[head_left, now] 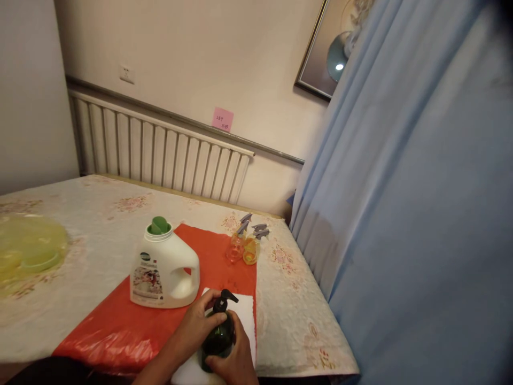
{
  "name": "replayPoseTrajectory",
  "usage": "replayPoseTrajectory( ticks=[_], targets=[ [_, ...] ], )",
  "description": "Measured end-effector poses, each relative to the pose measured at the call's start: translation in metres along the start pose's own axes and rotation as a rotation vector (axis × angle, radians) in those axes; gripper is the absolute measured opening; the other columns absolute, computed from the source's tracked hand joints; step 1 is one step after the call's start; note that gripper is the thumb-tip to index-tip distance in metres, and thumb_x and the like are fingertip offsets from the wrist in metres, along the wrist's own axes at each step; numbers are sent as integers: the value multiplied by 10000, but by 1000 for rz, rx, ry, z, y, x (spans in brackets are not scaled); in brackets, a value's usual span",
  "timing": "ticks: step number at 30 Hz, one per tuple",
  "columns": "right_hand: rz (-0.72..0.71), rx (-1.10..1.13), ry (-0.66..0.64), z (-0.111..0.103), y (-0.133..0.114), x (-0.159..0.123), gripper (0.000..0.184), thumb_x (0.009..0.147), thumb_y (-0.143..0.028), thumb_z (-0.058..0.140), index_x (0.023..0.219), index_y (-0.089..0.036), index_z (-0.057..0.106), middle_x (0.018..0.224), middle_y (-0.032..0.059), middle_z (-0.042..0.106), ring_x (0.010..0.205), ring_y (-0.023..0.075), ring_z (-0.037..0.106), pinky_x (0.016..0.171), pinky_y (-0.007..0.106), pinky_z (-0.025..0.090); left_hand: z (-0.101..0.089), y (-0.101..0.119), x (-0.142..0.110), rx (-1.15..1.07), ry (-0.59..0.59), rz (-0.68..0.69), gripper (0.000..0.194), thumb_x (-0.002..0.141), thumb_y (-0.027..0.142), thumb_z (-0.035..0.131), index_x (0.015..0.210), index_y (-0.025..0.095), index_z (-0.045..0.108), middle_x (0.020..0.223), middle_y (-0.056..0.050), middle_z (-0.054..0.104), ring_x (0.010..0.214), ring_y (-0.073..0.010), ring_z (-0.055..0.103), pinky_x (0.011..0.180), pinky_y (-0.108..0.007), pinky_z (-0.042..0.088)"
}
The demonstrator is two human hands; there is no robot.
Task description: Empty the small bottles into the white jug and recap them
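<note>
Working remotely, I am clasping a dark green pump bottle [219, 341] near half past six, left hand [197, 324] gripping its neck, right hand [237, 350] wrapping its body; its long axis is leaning toward one o'clock, black nozzle [230, 295] pointing toward four.

Your view is softly lit, with glare on the red plastic sheet [116, 326] at seven o'clock and a dark, blurred corner at two.

Two hands [201, 321] [239, 350], one pump bottle [218, 339], one detergent jug [160, 267], four spray triggers [246, 218] [242, 228] [259, 227] [262, 233], one red sheet [132, 331], one white cloth [245, 315], one sticky note [222, 118], one radiator [160, 149].
</note>
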State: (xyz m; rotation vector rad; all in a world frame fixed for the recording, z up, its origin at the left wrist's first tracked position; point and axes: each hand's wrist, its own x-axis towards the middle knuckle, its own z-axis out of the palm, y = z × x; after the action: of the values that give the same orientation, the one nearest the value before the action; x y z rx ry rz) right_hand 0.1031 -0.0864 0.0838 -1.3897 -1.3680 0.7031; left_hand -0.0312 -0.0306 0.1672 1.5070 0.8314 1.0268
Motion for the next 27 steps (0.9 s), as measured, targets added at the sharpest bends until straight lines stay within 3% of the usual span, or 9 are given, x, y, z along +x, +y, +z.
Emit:
replayPoseTrajectory(
  ticks=[6, 13, 21, 27],
  targets=[
    [-3, 16, -11, 2, 7, 1, 871, 455, -24, 655, 1298, -154, 481, 1314, 123, 592, 1244, 322, 532, 1079, 436, 400, 1, -2, 0, -14, 51, 0, 337, 671, 278, 633, 989, 168, 642, 892, -33, 626, 880, -242, 589, 820, -333, 448],
    [-1, 10, -13, 1, 10, 1, 859, 449, -20, 657, 1284, -142, 496, 1292, 120, 604, 1231, 315, 542, 1076, 417, 407, 0, 6, -3, 124, 132, 3, 378, 683, 312, 620, 1028, 161, 657, 799, -8, 611, 723, -198, 530, 685, -294, 425],
    [25, -1, 4, 0, 14, 0, 867, 450, -31, 642, 1296, -156, 496, 1334, 130, 586, 1267, 328, 514, 1096, 446, 374, 1, 8, -3, -123, 143, -4, 365, 686, 325, 665, 1017, 186, 598, 893, -34, 676, 876, -244, 644, 804, -336, 503],
    [8, 31, 24, -2, 8, 0, 822, 440, -37, 671, 1241, -184, 558, 1265, 100, 642, 1210, 348, 562, 1058, 441, 424, -2, 16, -5, -186, 186, -63, 350, 679, 376, 685, 967, 203, 585, 814, -15, 683, 817, -241, 680, 646, -300, 540]
  ],
)
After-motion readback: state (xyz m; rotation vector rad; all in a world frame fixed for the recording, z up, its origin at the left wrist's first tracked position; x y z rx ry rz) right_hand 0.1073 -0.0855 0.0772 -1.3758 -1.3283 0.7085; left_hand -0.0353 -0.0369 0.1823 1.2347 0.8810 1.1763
